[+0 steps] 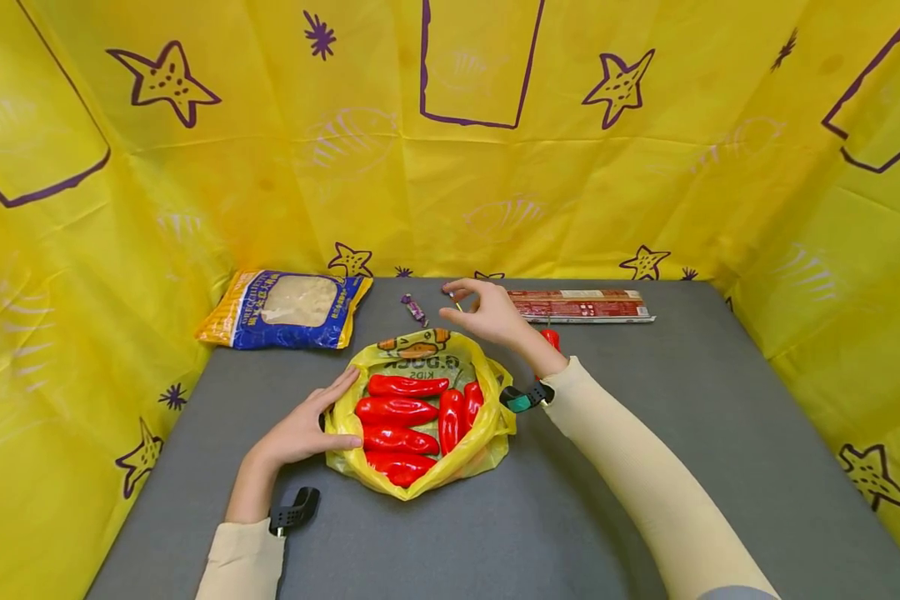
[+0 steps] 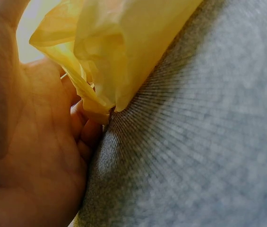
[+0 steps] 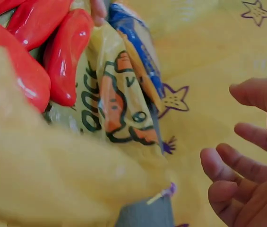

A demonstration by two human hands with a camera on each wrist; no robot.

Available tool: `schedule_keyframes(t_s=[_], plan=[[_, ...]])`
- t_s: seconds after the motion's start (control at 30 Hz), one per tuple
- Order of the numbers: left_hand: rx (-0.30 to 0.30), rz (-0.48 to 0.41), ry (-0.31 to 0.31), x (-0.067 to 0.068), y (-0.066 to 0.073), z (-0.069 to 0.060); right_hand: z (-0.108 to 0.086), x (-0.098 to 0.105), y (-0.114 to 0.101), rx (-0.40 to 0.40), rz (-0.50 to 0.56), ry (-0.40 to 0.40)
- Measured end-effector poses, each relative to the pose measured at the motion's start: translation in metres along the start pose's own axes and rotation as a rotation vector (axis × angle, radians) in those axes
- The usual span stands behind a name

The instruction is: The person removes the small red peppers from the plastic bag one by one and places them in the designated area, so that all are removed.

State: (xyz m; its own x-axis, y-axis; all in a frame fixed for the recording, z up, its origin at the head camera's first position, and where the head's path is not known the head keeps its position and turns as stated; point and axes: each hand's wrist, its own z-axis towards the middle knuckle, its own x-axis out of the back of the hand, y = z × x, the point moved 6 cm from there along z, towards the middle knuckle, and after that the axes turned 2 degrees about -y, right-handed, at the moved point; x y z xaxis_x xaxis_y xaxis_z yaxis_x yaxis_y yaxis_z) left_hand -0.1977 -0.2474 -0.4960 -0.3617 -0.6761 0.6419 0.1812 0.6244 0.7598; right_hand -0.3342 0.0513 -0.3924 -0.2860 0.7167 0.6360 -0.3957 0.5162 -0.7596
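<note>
The yellow bag (image 1: 495,433) sits on the gray table (image 1: 720,400) with its mouth wide open. Red peppers (image 1: 396,410) lie inside it. Four lie sideways in a stack of rows, and two point up and down at the right side of the bag. They seem set side by side so they fit flat and neat

The left hand (image 1: 300,429) is clamped on the left side of the bag. Its thumb goes over the rim and its other fingers go along the outside. That grip likely keeps the soft bag steady and its mouth from flopping shut

The right hand (image 1: 492,315) is just past the far right edge of the bag. Its thumb and fingers are apart and hold nothing. A small lollipop (image 3: 171,189) lies past the bag, by that gap, so the fingers look spread to fit around it

A purple candy (image 1: 414,309) lies just behind the bag. A blue packet (image 1: 288,308) is behind it to the left, and a long red packet (image 1: 592,305) is behind it to the right. Something red (image 1: 550,338) peeks out right of the bag, but the arm hides most of it
</note>
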Motion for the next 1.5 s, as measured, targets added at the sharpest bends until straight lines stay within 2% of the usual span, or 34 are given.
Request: schedule_keyframes(t_s=[0.17,0.4,0.67,0.8,1.0,1.5], plan=[[-0.003,-0.002,0.002,0.002,0.001,0.002,0.015,-0.019,-0.008,0.045,0.038,-0.099],[0.004,0.010,0.002,0.003,0.001,0.003,0.032,-0.054,-0.017,0.102,0.197,-0.322],[-0.007,0.008,0.002,0.003,0.003,0.002,0.033,-0.097,-0.021,0.121,0.174,-0.512],[-0.012,0.014,0.005,0.004,0.002,0.002,0.032,-0.111,-0.019,0.104,0.139,-0.548],[-0.001,0.013,0.004,0.004,0.001,0.001,0.032,-0.123,-0.014,0.127,0.082,-0.609],[-0.009,0.012,0.006,-0.001,0.001,-0.002,0.024,-0.132,-0.009,0.133,-0.006,-0.724]])
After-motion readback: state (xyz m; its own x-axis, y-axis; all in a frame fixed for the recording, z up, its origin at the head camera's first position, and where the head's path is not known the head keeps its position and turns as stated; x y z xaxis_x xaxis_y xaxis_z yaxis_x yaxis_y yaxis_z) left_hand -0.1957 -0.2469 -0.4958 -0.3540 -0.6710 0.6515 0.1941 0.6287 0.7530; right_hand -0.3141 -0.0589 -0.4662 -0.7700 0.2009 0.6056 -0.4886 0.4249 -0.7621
